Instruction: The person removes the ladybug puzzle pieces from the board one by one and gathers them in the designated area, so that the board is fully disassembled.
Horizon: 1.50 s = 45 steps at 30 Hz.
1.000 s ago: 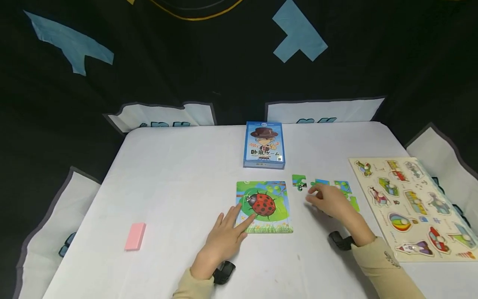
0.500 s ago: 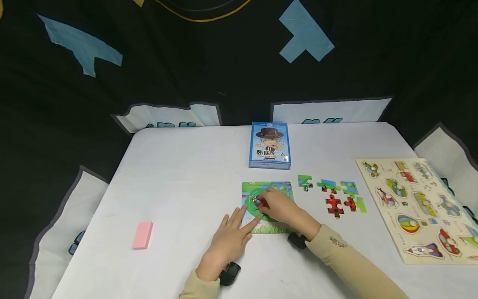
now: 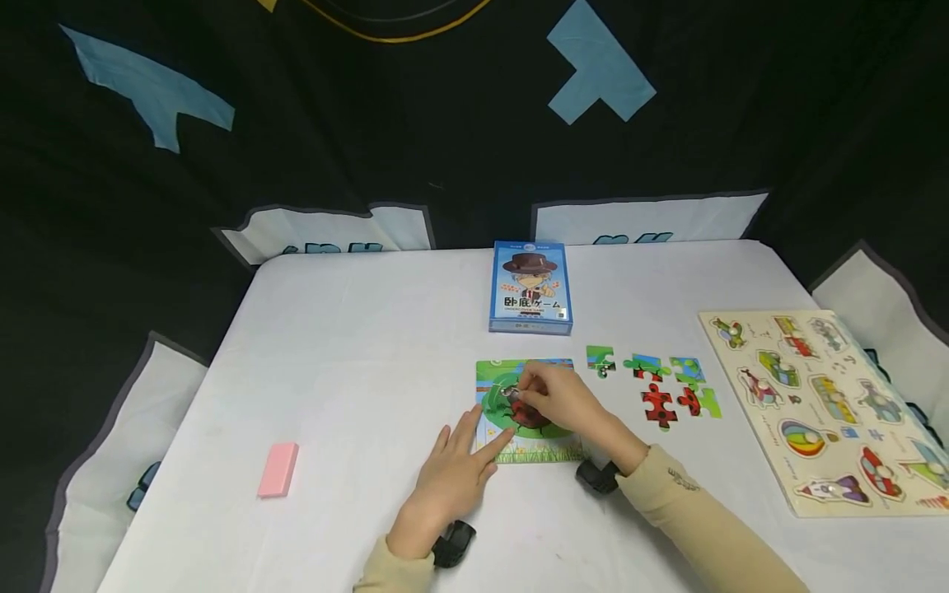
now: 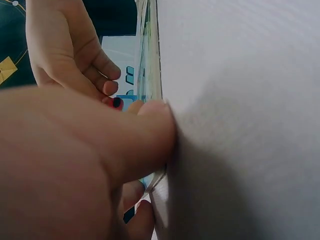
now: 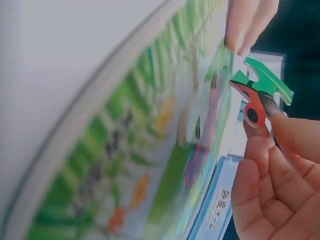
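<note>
A square ladybug puzzle (image 3: 534,451) lies on the white table in front of me. My left hand (image 3: 450,482) rests with extended fingers on its left edge; the left thumb fills the near part of the left wrist view. Above the ladybug, my right hand (image 3: 561,401) pinches a small puzzle piece (image 5: 256,95), green and red with a black spot, between thumb and finger. In the right wrist view the piece is tilted up off the puzzle. The right hand hides part of the ladybug. Several loose puzzle pieces (image 3: 658,407) lie right of the puzzle.
Behind the puzzle stands a blue card-game box (image 3: 530,288). A pink block (image 3: 278,470) lies at the left of the table. To the right is a wooden picture board (image 3: 823,412) with vehicle and animal shapes. A dark curtain (image 3: 400,123) hangs behind.
My right hand has moved left from the loose pieces to above the ladybug, uncovering the red pieces at the right. Over the last half second it shifts only slightly. The left hand stays on the puzzle.
</note>
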Available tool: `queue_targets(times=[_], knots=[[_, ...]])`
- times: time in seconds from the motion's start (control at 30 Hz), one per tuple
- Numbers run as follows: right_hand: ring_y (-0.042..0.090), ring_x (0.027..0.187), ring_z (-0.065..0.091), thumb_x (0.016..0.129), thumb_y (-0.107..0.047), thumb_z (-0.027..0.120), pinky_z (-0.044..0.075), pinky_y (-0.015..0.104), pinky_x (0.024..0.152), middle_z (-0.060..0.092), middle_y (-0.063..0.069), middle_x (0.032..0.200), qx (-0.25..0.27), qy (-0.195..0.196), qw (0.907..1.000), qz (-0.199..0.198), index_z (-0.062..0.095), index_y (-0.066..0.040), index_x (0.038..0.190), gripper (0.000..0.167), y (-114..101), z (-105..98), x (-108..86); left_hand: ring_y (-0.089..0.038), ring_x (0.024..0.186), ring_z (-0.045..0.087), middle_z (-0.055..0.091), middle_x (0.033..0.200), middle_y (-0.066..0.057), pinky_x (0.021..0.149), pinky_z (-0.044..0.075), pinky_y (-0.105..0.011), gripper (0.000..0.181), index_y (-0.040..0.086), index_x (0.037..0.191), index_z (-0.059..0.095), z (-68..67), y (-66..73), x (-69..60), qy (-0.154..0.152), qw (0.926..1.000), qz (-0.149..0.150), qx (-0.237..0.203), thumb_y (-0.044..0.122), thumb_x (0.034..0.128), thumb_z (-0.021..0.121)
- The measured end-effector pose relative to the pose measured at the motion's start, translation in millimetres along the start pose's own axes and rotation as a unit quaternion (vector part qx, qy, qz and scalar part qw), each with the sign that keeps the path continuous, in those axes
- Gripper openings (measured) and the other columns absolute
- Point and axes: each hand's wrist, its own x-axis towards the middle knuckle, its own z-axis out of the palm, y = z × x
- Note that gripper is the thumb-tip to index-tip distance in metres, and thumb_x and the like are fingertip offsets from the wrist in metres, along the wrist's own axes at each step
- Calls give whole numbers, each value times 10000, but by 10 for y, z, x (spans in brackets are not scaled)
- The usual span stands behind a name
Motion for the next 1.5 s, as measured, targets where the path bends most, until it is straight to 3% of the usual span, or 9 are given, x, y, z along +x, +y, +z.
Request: queue_targets(times=[0.1, 0.23, 0.4, 0.63, 0.8, 0.97, 1.13, 1.37, 1.5], knots=[[113, 658, 587, 859, -99, 625, 471, 261, 551, 624, -7, 760, 138, 204, 9996, 118, 591, -91, 862, 35, 35, -98, -37, -297, 1341, 163, 136, 1476, -169, 1064, 167, -468, 454, 307, 1397, 359, 5, -2, 11, 31, 10000, 28, 60, 277, 953, 448], [158, 662, 591, 869, -128, 607, 450, 287, 549, 633, 17, 765, 231, 335, 9973, 607, 604, -67, 895, 66, 165, -357, -157, -304, 1339, 167, 145, 1472, -177, 1065, 162, -469, 448, 302, 1395, 365, 5, 4, 12, 41, 10000, 34, 19, 269, 955, 441], [181, 593, 514, 889, -111, 558, 398, 296, 508, 605, 56, 735, -20, 169, 9915, 1291, 594, -7, 925, 116, 489, -697, -406, -307, 1341, 156, 140, 1475, -175, 1072, 141, -461, 449, 294, 1397, 364, 2, -4, -9, 3, 9999, -17, -102, 263, 955, 438], [165, 568, 506, 894, -129, 553, 408, 302, 491, 579, 53, 723, -278, -107, 9838, 1766, 586, 3, 944, 145, 718, -747, -570, -310, 1340, 158, 141, 1476, -170, 1075, 133, -452, 457, 276, 1401, 360, 9, -35, -28, -42, 9999, 3, -163, 258, 952, 444], [185, 688, 562, 886, -143, 578, 441, 288, 520, 608, 92, 879, -423, 95, 9852, 1660, 592, 14, 1058, 233, 616, -663, -555, -309, 1341, 154, 136, 1478, -169, 1075, 134, -454, 455, 275, 1400, 362, 17, -36, -21, 3, 9999, 38, -153, 259, 953, 443], [144, 730, 514, 838, -160, 654, 438, 268, 574, 588, 75, 957, -583, -358, 9947, 763, 607, -5, 1118, 323, 427, -472, -585, -313, 1341, 153, 138, 1476, -175, 1072, 141, -459, 454, 278, 1397, 368, 20, -29, -20, 44, 9998, 41, -164, 258, 951, 449], [114, 711, 455, 782, -171, 716, 416, 247, 596, 534, 69, 982, -941, -736, 9928, 57, 610, 16, 1102, 385, 274, -275, -650, -332, 1336, 159, 144, 1471, -188, 1062, 152, -485, 466, 293, 1391, 377, 26, -9, -2, 186, 9996, 85, -207, 225, 940, 477], [104, 671, 417, 721, -125, 766, 393, 244, 570, 512, 51, 934, -1170, -473, 9917, 229, 621, 3, 963, 310, 208, -176, -616, -365, 1339, 107, 108, 1480, -188, 1048, 116, -540, 685, 360, 1364, 400, 49, 29, 9, 76, 9998, 92, -172, -54, 828, 499], [119, 708, 432, 700, -118, 781, 412, 266, 601, 513, 29, 913, -1077, -474, 9923, 391, 602, -16, 966, 336, 212, -168, -603, -359, 1340, 107, 109, 1481, -182, 1050, 109, -537, 675, 363, 1357, 412, 54, 36, 6, 62, 9998, 51, -198, -50, 830, 494]])
